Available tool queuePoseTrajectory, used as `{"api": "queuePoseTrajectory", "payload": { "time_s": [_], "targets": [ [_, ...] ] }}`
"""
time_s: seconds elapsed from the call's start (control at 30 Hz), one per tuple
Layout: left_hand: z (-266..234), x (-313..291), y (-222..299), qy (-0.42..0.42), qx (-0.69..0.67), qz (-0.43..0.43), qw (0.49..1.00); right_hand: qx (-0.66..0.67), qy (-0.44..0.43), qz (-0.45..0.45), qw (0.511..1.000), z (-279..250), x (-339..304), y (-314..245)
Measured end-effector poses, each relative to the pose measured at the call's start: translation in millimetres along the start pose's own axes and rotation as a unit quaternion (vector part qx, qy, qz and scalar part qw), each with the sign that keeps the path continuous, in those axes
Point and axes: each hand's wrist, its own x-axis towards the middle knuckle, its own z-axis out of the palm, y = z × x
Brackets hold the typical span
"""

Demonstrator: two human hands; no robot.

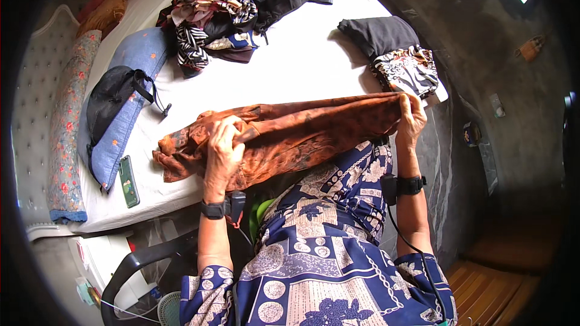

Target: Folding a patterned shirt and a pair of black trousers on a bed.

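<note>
A rust-brown patterned garment (pixel 302 130) stretches between my two hands, over the near edge of the bed and my lap. My left hand (pixel 225 148) grips it near its bunched left part, with the fingers curled into the cloth. At the garment's far right end, my right hand (pixel 412 115) pinches the edge between thumb and fingers. The cloth's left end rests in folds on the white sheet. Which kind of garment it is, I cannot tell.
On the white bed (pixel 290 54) lie a heap of clothes (pixel 223 12), folded dark clothes (pixel 380 36), a folded black-and-white print garment (pixel 406 71), a blue pillow (pixel 136 54), a black bag (pixel 115 99) and a green phone (pixel 128 181). A flowered bolster (pixel 75 121) lines the headboard (pixel 39 108).
</note>
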Motion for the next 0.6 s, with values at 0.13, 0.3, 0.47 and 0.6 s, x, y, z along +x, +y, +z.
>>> {"api": "queuePoseTrajectory", "payload": {
  "time_s": [0.13,0.3,0.47,0.6],
  "targets": [
    [12,-18,7,0.015,-0.095,0.029,0.995,0.012,-0.019,0.042,0.999,-20,-6,13],
    [6,-21,24,-0.025,-0.011,0.053,0.998,0.025,-0.037,0.032,0.998,-23,-2,11],
    [-22,-9,42,-0.064,-0.226,-0.077,0.969,0.015,-0.043,0.023,0.999,-21,2,5],
    [-31,32,21,-0.103,-0.131,-0.033,0.985,0.022,-0.048,0.040,0.998,-25,2,6]
  ]
}}
